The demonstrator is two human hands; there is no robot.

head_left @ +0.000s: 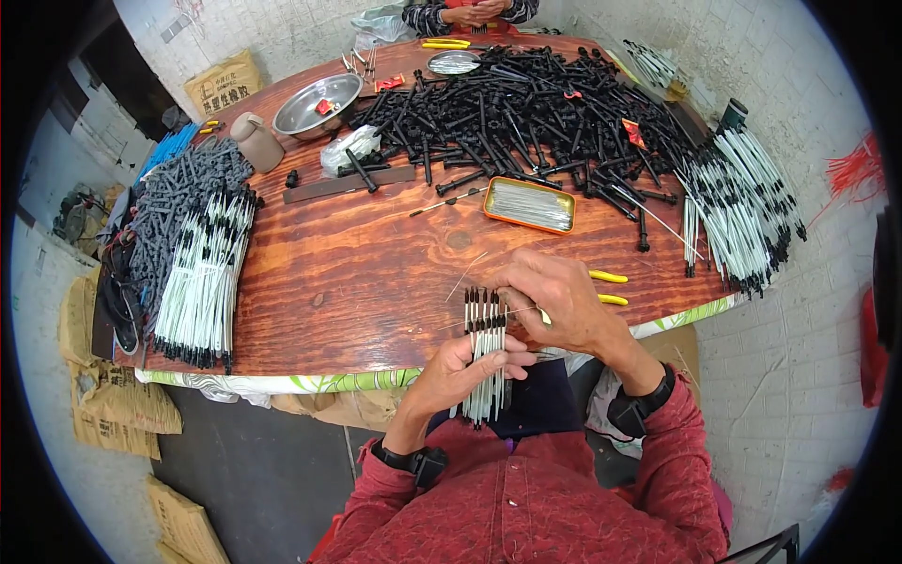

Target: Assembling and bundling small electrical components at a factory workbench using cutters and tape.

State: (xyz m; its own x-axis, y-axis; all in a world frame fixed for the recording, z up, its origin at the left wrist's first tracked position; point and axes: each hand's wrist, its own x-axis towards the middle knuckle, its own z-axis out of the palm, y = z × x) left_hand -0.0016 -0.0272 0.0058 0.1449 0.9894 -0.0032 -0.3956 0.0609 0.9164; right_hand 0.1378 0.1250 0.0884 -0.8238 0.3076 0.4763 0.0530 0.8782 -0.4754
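Fingers of the left hand (460, 374) are clamped around a bundle of white sticks (486, 329), the thumb laid across its front. The bundle stands out at the near edge of the bench (348, 282), black tips pointing away from the person, its lower end over their lap. The right hand (556, 299) is at the bundle's upper right edge, its fingers curled in toward the black tips; a thin strand crosses the bundle there, but whether those fingers are pinched on it cannot be told. Yellow-handled pliers (610, 277) lie just beside the right hand, partly hidden by it. Beyond the hands, a shallow orange-rimmed tin (528, 225) holds fine metal pins, with a large heap of black parts (526, 117) behind it. More white sticks are stacked at the left (200, 291) and right (738, 211) of the bench. Across it, a co-worker's hands (476, 12) are held close together.
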